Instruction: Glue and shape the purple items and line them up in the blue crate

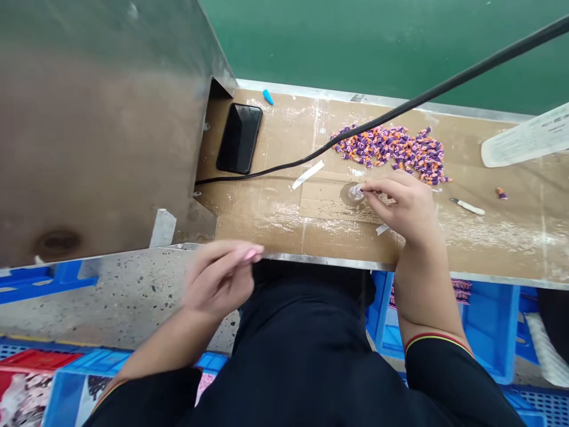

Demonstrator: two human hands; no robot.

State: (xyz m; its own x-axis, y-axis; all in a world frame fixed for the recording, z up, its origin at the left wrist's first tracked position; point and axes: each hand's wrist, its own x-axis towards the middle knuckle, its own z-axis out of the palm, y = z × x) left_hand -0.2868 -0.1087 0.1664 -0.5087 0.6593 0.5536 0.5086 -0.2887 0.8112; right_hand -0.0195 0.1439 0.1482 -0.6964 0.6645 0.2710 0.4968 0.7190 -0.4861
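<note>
My left hand (221, 277), slightly blurred, is raised in front of the table's near edge. Its thumb and fingers are pinched on a small pink piece (250, 255), whose kind I cannot make out. Over the cardboard, my right hand (406, 204) has thumb and forefinger pinched at a small clear round container (355, 192). A tiny dark purple bit shows at those fingertips; most of it is hidden. Just beyond this hand lies a heap of small purple, orange and pink figure-like pieces (391, 145).
A black cable (427, 93) crosses above the cardboard-covered table (275, 219). On it lie a phone (239, 137), a blue cap-like piece (267, 96), a small white-handled knife (469, 206), a single purple-orange piece (502, 193) and a white bottle (524, 136). A metal housing (102, 118) stands left; blue crates (489, 332) sit below.
</note>
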